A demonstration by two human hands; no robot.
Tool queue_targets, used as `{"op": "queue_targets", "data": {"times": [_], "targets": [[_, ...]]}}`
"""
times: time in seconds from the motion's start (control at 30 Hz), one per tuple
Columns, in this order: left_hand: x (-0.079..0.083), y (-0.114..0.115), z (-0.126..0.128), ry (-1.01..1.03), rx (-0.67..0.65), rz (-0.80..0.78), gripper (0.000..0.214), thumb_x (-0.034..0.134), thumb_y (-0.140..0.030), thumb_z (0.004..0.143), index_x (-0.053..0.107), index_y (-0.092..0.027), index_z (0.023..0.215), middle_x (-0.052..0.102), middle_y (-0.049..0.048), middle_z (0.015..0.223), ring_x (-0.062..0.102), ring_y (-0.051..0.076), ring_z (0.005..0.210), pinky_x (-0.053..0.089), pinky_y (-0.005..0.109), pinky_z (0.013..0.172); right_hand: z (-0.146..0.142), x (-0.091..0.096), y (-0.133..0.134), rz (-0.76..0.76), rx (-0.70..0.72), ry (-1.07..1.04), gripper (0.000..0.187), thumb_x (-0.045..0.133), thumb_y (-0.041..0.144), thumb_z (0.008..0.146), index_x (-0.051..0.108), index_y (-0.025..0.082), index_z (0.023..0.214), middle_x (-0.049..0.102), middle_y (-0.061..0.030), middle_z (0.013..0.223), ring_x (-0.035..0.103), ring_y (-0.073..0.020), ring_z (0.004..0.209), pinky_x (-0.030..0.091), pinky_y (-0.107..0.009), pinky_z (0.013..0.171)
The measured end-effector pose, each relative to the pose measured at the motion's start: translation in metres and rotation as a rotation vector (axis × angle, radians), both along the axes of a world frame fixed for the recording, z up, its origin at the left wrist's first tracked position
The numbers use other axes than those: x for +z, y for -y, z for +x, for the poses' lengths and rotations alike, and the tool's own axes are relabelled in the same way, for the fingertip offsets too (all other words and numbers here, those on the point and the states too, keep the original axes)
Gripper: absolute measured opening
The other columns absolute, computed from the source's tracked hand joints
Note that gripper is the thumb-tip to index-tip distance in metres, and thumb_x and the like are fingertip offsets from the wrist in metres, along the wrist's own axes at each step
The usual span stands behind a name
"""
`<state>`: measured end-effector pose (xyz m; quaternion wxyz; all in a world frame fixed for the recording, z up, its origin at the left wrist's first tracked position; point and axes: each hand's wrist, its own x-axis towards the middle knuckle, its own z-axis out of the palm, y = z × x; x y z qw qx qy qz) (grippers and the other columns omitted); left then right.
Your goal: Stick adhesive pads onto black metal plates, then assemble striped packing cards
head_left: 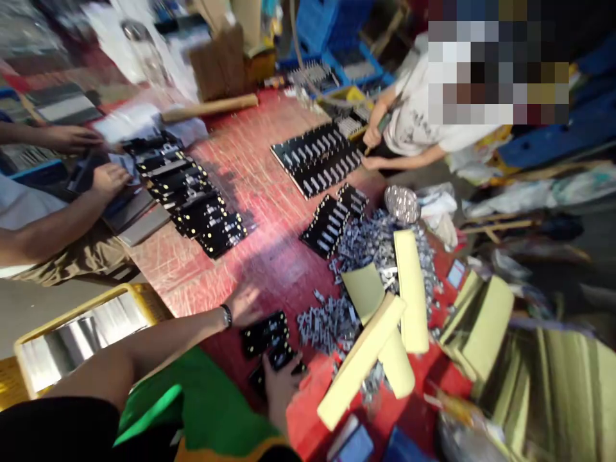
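Observation:
My left hand [248,300] reaches over the red table [250,173], a watch on its wrist. Motion smears it, so its fingers do not show. It lies just above a small stack of black circuit boards [264,333]. My right hand [280,388] comes up from the bottom edge, its fingers closed on the near end of one of these black boards [282,357]. A heap of small silver metal parts [332,321] lies right of both hands.
Pale yellow foam strips [410,289] lie across the metal heap. Rows of black boards [192,202] and a larger black panel [317,157] lie farther out. One person's hands [110,177] work at the left. Another person [423,122] sits at the far right. A yellow crate [72,321] stands at lower left.

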<state>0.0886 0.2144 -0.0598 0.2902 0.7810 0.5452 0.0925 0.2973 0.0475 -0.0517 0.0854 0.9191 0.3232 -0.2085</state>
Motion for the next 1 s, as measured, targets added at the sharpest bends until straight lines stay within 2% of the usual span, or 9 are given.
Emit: {"op": "queue_targets", "data": {"times": [0.07,0.17,0.3,0.5,0.6,0.7,0.77,0.87,1.0], "targets": [[-0.002,0.058,0.042,0.031,-0.182,-0.165,0.102,0.076,-0.054,0.075,0.034,-0.021,0.163,0.019,0.0218,0.172,0.02,0.045,0.157,0.025,0.064,0.122,-0.003,0.011,-0.006,-0.008,0.024,-0.009,0.122,0.065,0.077,0.081,0.003,0.019,0.169,-0.001,-0.0337,0.17,0.038,-0.0545,0.145,0.048,-0.063,0.099],[-0.005,0.105,0.078,-0.105,-0.184,-0.297,0.113,0.083,-0.058,0.069,0.03,-0.029,0.165,0.004,0.0216,0.174,0.008,0.05,0.158,0.017,0.072,0.12,0.004,0.014,-0.007,-0.036,0.046,-0.038,0.122,0.066,0.077,0.081,0.003,0.021,0.169,-0.004,-0.0327,0.17,0.04,-0.0529,0.143,0.046,-0.062,0.102],[-0.016,0.097,0.096,-0.214,-0.204,-0.298,0.122,0.088,-0.063,0.063,0.026,-0.034,0.165,-0.001,0.0189,0.175,0.001,0.052,0.158,0.006,0.073,0.12,0.016,0.008,0.005,0.024,0.018,-0.097,0.103,0.057,0.071,0.091,0.004,0.027,0.169,-0.011,-0.0275,0.171,0.044,-0.0512,0.138,0.047,-0.062,0.098],[-0.005,0.079,0.098,-0.3,-0.139,-0.231,0.104,0.068,-0.071,0.08,0.029,-0.028,0.165,0.018,0.0221,0.171,0.021,0.049,0.154,0.023,0.063,0.12,0.025,0.007,0.019,0.124,-0.024,-0.136,0.095,0.057,0.065,0.094,0.013,0.028,0.168,-0.013,-0.0255,0.171,0.037,-0.0509,0.141,0.045,-0.065,0.101],[0.004,0.09,0.105,-0.316,-0.128,-0.207,0.114,0.068,-0.077,0.075,0.024,-0.025,0.166,0.019,0.0268,0.169,0.023,0.05,0.153,0.026,0.065,0.117,0.031,0.009,0.023,0.173,-0.015,-0.132,0.087,0.059,0.062,0.094,0.023,0.029,0.166,-0.006,-0.0238,0.171,0.034,-0.0495,0.142,0.046,-0.061,0.1],[0.007,0.114,0.118,-0.355,-0.053,-0.241,0.135,0.074,-0.082,0.064,0.016,-0.017,0.167,0.01,0.0343,0.169,0.018,0.055,0.153,0.025,0.067,0.117,0.04,0.015,0.026,0.185,0.01,-0.162,0.083,0.06,0.058,0.095,0.027,0.028,0.165,-0.004,-0.0245,0.17,0.035,-0.0478,0.142,0.045,-0.058,0.102],[0.006,0.131,0.126,-0.372,0.01,-0.261,0.14,0.077,-0.08,0.063,0.011,-0.015,0.167,0.005,0.0371,0.168,0.017,0.056,0.153,0.024,0.066,0.117,0.045,0.02,0.027,0.166,0.039,-0.188,0.081,0.06,0.054,0.096,0.028,0.026,0.165,-0.004,-0.0255,0.17,0.037,-0.0468,0.141,0.044,-0.058,0.104],[0.001,0.149,0.132,-0.364,0.056,-0.277,0.145,0.084,-0.072,0.06,0.004,-0.016,0.168,-0.002,0.0364,0.169,0.013,0.055,0.155,0.022,0.066,0.118,0.052,0.025,0.027,0.152,0.121,-0.177,0.081,0.065,0.049,0.094,0.031,0.023,0.163,0.002,-0.0283,0.169,0.041,-0.0467,0.139,0.041,-0.056,0.106],[-0.007,0.155,0.128,-0.301,0.078,-0.343,0.148,0.088,-0.07,0.053,0.009,-0.022,0.168,-0.006,0.0302,0.171,0.006,0.054,0.157,0.017,0.069,0.12,0.058,0.027,0.034,0.122,0.256,-0.11,0.082,0.07,0.045,0.089,0.038,0.015,0.158,0.015,-0.0337,0.165,0.044,-0.0488,0.139,0.038,-0.055,0.108]]}}
